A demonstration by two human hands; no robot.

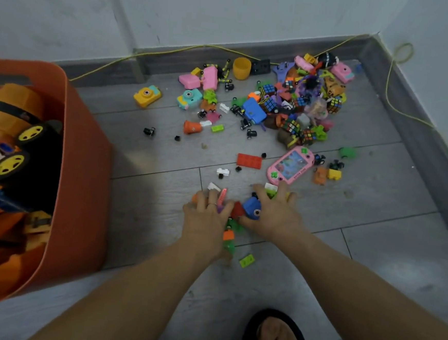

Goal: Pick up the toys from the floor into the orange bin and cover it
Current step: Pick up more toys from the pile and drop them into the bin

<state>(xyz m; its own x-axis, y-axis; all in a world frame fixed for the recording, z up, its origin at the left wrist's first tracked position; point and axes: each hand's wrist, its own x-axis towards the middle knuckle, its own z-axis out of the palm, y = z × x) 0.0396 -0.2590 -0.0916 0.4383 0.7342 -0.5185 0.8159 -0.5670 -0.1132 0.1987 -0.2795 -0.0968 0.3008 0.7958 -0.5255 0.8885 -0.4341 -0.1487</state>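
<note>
The orange bin (81,158) stands at the left, holding a yellow-wheeled toy truck (24,143) and other toys. Many small toys lie scattered on the grey floor toward the far corner. My left hand (205,216) and my right hand (273,214) lie side by side on the floor, fingers spread over a small cluster of toys. Between them sit a blue toy camera (252,208), a red block (237,209) and green pieces. A pink stick (222,195) pokes up between my left fingers. What lies under the palms is hidden.
A pink handheld game (290,165) and a red brick plate (249,161) lie just beyond my hands. A yellow toy camera (147,96), puzzle cubes and a yellow cup (241,68) lie farther back. A yellow cord runs along the skirting. My slippered foot (276,337) is below.
</note>
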